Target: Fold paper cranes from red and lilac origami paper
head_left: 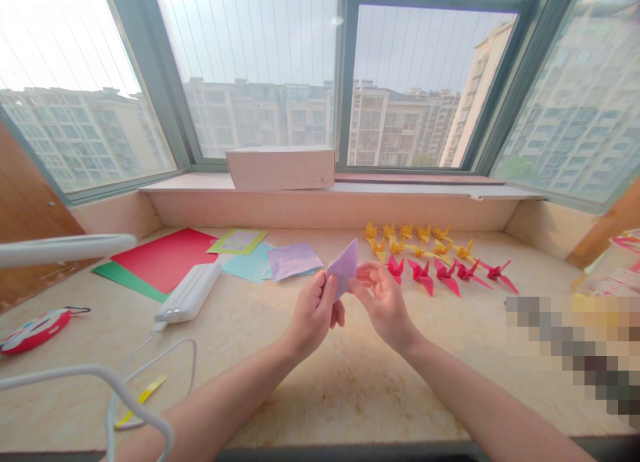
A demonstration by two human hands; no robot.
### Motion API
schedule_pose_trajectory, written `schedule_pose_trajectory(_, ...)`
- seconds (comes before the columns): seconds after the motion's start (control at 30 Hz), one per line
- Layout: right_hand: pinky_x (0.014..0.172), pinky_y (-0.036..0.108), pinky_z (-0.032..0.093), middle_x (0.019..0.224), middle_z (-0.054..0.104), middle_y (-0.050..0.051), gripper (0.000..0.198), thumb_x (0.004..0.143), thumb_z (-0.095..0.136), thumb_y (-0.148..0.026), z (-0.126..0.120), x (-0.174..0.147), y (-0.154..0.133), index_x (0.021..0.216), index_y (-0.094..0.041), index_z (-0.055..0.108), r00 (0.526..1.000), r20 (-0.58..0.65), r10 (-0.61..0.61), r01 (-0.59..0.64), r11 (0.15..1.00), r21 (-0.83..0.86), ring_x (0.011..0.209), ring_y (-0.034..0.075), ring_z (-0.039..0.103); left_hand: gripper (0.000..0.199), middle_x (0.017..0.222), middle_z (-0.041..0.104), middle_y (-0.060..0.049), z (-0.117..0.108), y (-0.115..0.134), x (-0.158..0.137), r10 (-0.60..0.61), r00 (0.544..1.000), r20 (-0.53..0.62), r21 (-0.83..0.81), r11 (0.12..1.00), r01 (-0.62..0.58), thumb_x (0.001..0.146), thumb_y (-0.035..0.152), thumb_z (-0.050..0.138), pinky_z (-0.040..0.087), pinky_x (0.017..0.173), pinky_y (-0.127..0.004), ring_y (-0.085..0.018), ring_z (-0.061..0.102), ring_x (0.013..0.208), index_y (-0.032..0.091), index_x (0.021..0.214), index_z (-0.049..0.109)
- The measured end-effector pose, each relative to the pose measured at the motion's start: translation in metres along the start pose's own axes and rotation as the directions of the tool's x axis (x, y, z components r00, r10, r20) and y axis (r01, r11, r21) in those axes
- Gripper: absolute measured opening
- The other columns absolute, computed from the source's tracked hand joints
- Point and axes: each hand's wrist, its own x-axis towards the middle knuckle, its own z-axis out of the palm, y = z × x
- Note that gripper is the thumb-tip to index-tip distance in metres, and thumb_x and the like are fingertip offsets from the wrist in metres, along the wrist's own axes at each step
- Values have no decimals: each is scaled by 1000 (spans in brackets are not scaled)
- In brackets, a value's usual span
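Observation:
A piece of light purple origami paper (345, 265), folded into a pointed shape, is held up in front of me. My left hand (310, 315) grips its lower left part, thumb on the near face and fingers curled behind. At its lower right edge, my right hand (387, 309) pinches the paper between thumb and fingers. Just behind lies a stack of flat purple sheets (295, 261) over light blue paper (247, 263). Right of my hands stand several yellow paper cranes (424, 233) in rows, with a row of red paper cranes (445, 275) nearer me.
Red paper (165, 259) and green paper (131, 282) lie left, beside a yellow-green packet (237, 241). A white power bank (187, 294) trails a cable (193, 362) near my left forearm. A red-and-white item (37, 332) sits far left. A white box (280, 170) rests on the sill.

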Motion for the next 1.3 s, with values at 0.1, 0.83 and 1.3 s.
schedule_pose_trajectory(0.1, 73, 36, 60, 84, 69, 2, 22, 86, 68, -33, 3, -1, 5, 100, -24, 54, 998, 5, 69, -69, 992, 102, 79, 19, 68, 39, 64, 64, 0, 0, 1, 0, -16, 999, 41, -51, 999, 18, 92, 55, 49, 33, 33, -18, -9, 53, 37, 17, 83, 50)
schedule_pose_trajectory(0.83, 50, 26, 43, 60, 65, -1, 29, 95, 53, -43, -17, 2, -4, 92, -20, 69, 995, 84, 57, -28, 951, -309, 53, 16, 59, 36, 82, 66, -3, -6, -3, 4, -97, 967, 234, 54, 995, 86, 87, 50, 60, 34, 32, -15, -6, 56, 38, 16, 94, 53)
schedule_pose_trajectory(1.3, 92, 45, 46, 112, 66, 7, 42, 87, 49, -2, -25, 7, -7, 112, -29, 69, 860, 349, -373, 508, 689, -517, 105, 25, 59, 52, 89, 71, -12, -9, -6, 7, -103, 978, 181, -71, 991, 117, 92, 59, 43, 41, 37, -20, -15, 66, 50, 12, 104, 61)
